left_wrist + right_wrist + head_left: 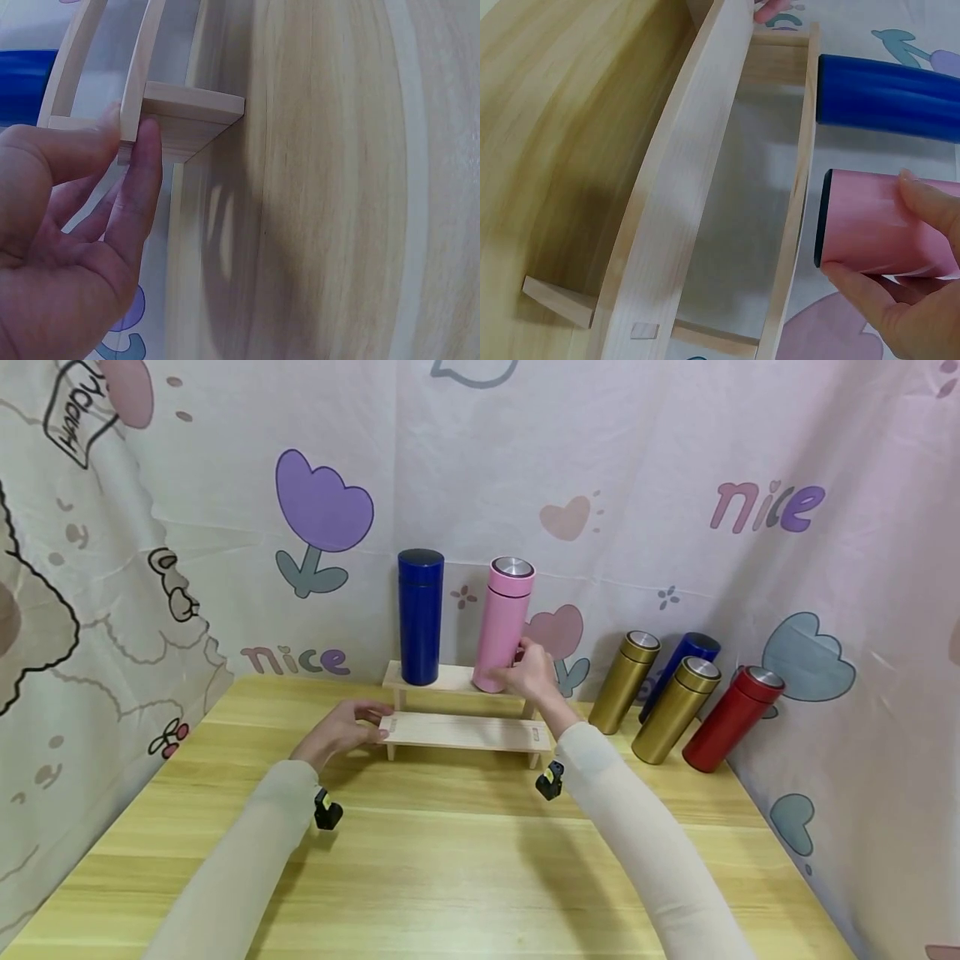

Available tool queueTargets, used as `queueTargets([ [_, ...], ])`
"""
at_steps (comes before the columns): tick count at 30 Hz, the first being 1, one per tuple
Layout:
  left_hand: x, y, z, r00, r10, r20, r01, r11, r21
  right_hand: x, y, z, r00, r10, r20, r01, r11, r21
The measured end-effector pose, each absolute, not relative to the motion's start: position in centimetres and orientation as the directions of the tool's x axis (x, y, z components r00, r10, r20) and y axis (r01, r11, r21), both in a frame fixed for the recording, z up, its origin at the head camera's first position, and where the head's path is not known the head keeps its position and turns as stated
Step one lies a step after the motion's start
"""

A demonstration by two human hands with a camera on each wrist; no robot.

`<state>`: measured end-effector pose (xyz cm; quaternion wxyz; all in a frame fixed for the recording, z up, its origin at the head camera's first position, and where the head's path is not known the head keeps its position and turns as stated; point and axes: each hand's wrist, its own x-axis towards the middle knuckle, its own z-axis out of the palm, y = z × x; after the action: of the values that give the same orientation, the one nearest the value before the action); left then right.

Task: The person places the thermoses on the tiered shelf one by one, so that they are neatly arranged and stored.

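Observation:
A pink thermos bottle with a silver-topped lid is gripped low on its body by my right hand. It tilts slightly, its dark base close over the upper step of a two-step wooden rack. On that same step, to the left, a blue thermos bottle stands upright. My left hand pinches the left end of the lower step, thumb on top and fingers underneath. In the right wrist view the pink bottle lies between thumb and fingers.
To the right on the wooden table stand two gold bottles, a second blue bottle and a red bottle. A printed cloth hangs behind the table and along its sides.

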<state>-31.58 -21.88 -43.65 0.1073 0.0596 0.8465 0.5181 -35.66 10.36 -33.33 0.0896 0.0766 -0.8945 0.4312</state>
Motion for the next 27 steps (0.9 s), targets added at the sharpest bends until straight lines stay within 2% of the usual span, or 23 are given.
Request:
queueTargets([
  [27,-31.6,-21.7,-43.6,-0.967,0.22,-0.13,-0.02,0.443,0.897,-36.6,8.5,-34.0,-0.978,-0.036,0.208,-0.186,0.612,-0.768],
])
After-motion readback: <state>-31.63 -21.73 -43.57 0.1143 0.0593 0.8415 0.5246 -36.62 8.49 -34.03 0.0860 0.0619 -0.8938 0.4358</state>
